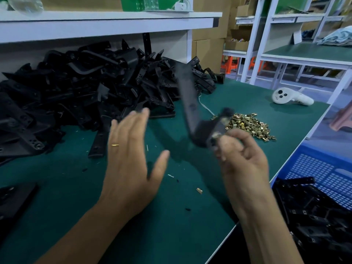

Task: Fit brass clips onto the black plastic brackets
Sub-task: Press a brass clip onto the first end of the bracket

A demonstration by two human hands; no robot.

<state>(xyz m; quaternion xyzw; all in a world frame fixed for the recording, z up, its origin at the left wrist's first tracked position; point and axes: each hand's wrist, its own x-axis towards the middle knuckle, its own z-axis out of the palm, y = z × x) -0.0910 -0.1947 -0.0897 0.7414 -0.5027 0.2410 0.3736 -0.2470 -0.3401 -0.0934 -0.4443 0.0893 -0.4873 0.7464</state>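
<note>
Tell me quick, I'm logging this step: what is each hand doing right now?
Left hand: open, fingers straight, holding nothing.
Right hand: fingers curled round one end of a black bracket, which is motion-blurred.

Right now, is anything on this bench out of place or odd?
One brass clip lies alone on the green mat, apart from the clip pile, with small debris scattered nearby. A white handheld controller sits on the mat's far right, unrelated to the parts. The bracket in the right hand is motion-blurred.
</note>
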